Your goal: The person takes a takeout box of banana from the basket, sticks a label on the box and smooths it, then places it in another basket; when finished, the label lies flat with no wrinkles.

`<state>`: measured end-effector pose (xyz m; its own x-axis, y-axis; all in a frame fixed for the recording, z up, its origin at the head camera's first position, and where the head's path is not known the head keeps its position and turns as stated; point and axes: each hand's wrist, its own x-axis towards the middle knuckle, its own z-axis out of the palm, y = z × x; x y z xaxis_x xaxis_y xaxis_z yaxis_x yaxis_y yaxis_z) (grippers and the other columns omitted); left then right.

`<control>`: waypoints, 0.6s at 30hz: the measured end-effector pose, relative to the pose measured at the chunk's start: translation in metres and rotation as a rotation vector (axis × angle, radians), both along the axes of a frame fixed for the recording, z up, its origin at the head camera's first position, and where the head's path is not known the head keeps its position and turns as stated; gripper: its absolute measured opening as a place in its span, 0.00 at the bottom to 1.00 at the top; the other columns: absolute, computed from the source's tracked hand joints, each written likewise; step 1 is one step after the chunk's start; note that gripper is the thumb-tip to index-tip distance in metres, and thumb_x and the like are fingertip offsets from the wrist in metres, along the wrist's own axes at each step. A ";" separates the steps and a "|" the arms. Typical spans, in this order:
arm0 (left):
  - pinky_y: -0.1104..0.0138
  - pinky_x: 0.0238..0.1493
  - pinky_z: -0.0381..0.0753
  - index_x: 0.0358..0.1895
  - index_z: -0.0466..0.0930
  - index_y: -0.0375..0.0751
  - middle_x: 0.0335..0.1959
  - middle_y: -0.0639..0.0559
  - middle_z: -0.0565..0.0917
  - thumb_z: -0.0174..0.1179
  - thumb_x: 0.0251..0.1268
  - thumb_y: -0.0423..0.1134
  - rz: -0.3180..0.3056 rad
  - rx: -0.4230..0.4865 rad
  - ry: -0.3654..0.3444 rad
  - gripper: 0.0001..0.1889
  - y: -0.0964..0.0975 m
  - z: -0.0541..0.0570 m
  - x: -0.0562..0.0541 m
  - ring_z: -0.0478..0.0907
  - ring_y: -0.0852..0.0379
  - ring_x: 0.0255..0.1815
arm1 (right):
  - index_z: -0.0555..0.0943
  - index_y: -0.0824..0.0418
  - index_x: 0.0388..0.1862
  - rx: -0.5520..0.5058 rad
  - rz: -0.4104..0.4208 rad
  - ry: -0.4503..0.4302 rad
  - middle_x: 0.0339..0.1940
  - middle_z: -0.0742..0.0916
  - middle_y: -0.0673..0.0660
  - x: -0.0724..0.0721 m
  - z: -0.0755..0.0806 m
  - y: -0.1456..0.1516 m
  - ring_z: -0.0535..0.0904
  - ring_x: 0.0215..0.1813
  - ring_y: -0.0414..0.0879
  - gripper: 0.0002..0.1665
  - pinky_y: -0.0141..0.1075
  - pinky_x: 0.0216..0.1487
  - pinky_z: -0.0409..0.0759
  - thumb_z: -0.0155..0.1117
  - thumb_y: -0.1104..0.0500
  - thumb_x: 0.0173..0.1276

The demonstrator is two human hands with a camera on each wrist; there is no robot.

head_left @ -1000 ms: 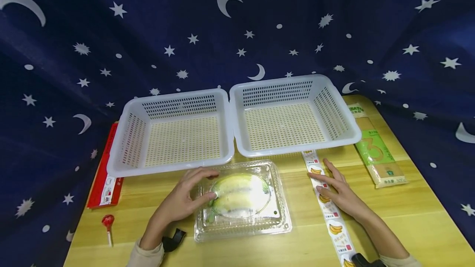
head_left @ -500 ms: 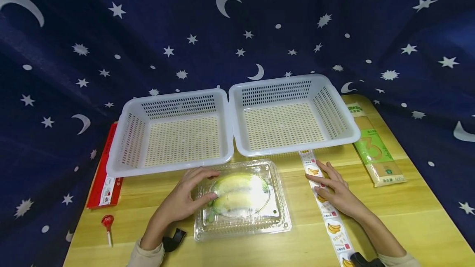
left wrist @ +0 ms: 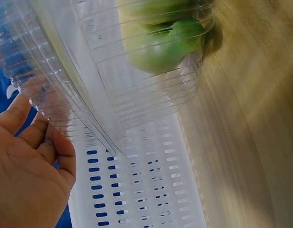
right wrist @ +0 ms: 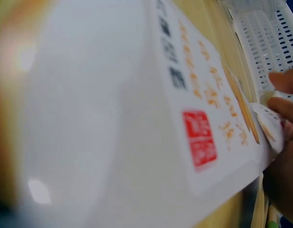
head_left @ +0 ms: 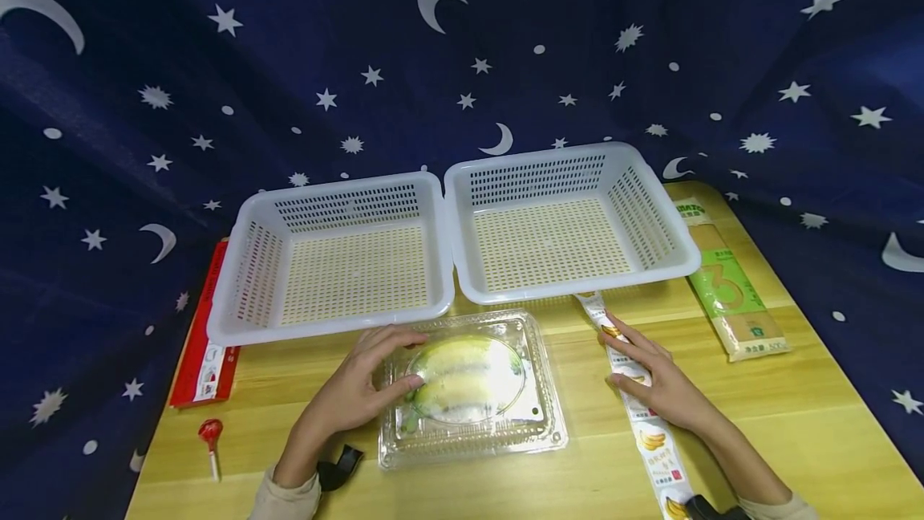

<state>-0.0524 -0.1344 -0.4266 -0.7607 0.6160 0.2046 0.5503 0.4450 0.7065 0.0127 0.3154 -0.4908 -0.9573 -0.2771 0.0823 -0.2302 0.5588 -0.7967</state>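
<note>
A clear plastic clamshell box (head_left: 498, 444) with elongated yellow-green fruit (head_left: 462, 379) inside lies shut on the table. My left hand (head_left: 361, 387) rests at its left side, thumb over the lid and index finger by the back rim. The left wrist view shows relaxed, bent fingers (left wrist: 32, 128) against the ribbed plastic. To the right runs a long strip of banana stickers (head_left: 653, 444). My right hand (head_left: 667, 387) pinches the strip's edge, which is lifted and twisted there. Up close in the right wrist view, the strip (right wrist: 203, 90) curls at the fingertips.
Two white perforated baskets, left (head_left: 332, 331) and right (head_left: 577, 290), stand behind the box. A red packet (head_left: 198, 343) and red lollipop (head_left: 210, 430) lie at left, a green-labelled bag (head_left: 729, 291) at right. A starry dark-blue cloth (head_left: 404, 62) hangs behind.
The right fingers have taken hold of the sticker strip, which now bends and twists up near the right basket instead of lying flat. The left hand and the box have stayed put.
</note>
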 end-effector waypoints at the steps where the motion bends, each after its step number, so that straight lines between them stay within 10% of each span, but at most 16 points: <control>1: 0.46 0.65 0.68 0.64 0.73 0.52 0.64 0.59 0.75 0.65 0.64 0.46 -0.002 0.001 0.001 0.25 0.000 0.000 0.000 0.68 0.54 0.67 | 0.68 0.62 0.72 -0.022 -0.003 -0.006 0.80 0.58 0.59 0.000 0.000 0.001 0.46 0.76 0.25 0.35 0.25 0.70 0.50 0.65 0.67 0.66; 8: 0.46 0.64 0.68 0.64 0.74 0.50 0.63 0.58 0.76 0.65 0.64 0.45 -0.012 0.006 0.026 0.25 0.001 -0.001 0.000 0.69 0.53 0.67 | 0.68 0.71 0.69 -0.250 -0.004 -0.016 0.79 0.55 0.67 0.001 0.003 0.000 0.51 0.76 0.26 0.29 0.13 0.64 0.61 0.52 0.77 0.69; 12: 0.45 0.64 0.68 0.64 0.74 0.51 0.63 0.58 0.76 0.65 0.64 0.45 -0.019 0.009 0.037 0.25 0.002 -0.001 0.000 0.69 0.53 0.66 | 0.65 0.75 0.69 -0.388 -0.043 -0.072 0.78 0.62 0.54 0.003 0.006 -0.004 0.59 0.72 0.24 0.27 0.14 0.61 0.67 0.49 0.75 0.72; 15: 0.45 0.64 0.68 0.65 0.73 0.53 0.63 0.58 0.76 0.65 0.64 0.45 -0.022 0.008 0.029 0.25 0.002 -0.001 0.000 0.69 0.54 0.67 | 0.60 0.76 0.72 -0.460 -0.070 -0.119 0.70 0.75 0.42 0.002 0.009 -0.008 0.76 0.48 0.24 0.29 0.17 0.37 0.75 0.50 0.73 0.73; 18: 0.45 0.65 0.68 0.65 0.73 0.54 0.64 0.59 0.76 0.65 0.65 0.45 -0.025 0.007 0.015 0.25 0.000 0.000 -0.001 0.68 0.54 0.67 | 0.57 0.74 0.74 -0.501 -0.072 -0.146 0.62 0.82 0.42 0.001 0.012 -0.010 0.73 0.24 0.32 0.32 0.30 0.18 0.68 0.50 0.72 0.74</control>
